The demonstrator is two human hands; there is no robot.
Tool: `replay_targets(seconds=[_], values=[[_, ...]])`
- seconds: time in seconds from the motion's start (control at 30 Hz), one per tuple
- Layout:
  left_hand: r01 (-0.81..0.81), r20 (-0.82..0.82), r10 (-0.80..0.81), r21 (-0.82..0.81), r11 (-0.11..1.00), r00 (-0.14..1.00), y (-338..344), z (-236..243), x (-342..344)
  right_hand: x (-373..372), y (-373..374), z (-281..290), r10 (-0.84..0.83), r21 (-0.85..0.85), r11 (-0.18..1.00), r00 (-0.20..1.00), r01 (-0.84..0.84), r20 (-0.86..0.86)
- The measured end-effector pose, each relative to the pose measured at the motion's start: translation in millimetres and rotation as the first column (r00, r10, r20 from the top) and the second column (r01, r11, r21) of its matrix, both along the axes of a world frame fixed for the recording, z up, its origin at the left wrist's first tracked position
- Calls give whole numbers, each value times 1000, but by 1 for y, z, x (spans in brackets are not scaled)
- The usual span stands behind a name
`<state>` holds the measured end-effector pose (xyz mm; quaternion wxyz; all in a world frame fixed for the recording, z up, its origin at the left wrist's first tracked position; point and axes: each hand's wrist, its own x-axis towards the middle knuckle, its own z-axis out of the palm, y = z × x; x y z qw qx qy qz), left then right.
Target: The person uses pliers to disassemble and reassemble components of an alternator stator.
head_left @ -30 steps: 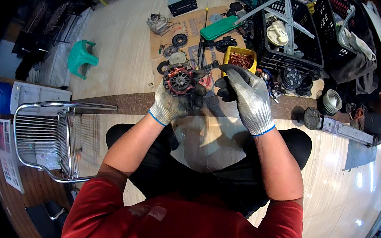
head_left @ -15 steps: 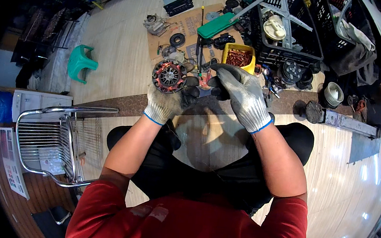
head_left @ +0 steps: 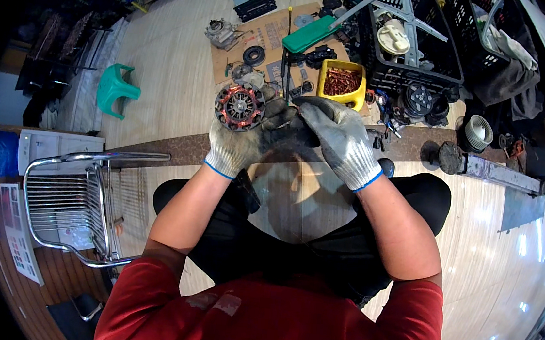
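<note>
- Holding a round motor part (head_left: 240, 107), the left hand (head_left: 237, 145) has it clamped, its fingers mostly hidden beneath; copper-coloured windings ring the part's slotted centre, which faces up.
- Bending its fingers inward, the right hand (head_left: 341, 136) meets the left hand's dark thumb side, just right of the round motor part; I cannot tell whether anything is pinched there.
- Both hands wear pale knitted gloves, darkened at the fingers, above the floor in front of the parted knees.
- Just beyond the right hand stands a yellow container (head_left: 350, 99), holding reddish copper-coloured scraps (head_left: 342, 83).
- Farther off lies a cardboard sheet (head_left: 272, 33), bearing a black ring (head_left: 247, 55) and other parts; a green flat-headed tool (head_left: 308, 34) slants over it.
- To the right of that sits a black crate (head_left: 386, 79).
</note>
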<state>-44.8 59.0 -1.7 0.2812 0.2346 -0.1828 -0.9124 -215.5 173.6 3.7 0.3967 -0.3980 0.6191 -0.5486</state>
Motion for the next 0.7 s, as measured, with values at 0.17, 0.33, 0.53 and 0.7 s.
replay_targets(seconds=[0.17, 0.33, 0.53, 0.7], values=[[63, -97, -56, 65, 996, 994, -7, -13, 5, 7, -2, -17, 46, -41, 998, 990, -40, 130], [157, -217, -145, 41, 987, 965, -12, -21, 9, 14, -5, -31, 38, -79, 996, 999, -36, 24], [25, 87, -5, -233, 972, 996, -3, -11, 0, 18, -1, -32, -18, -55, 999, 936, -1, -350], [464, 581, 176, -768, 441, 795, -2, -11, -5, 24, -2, -36, 127, -139, 977, 962, -163, -241]])
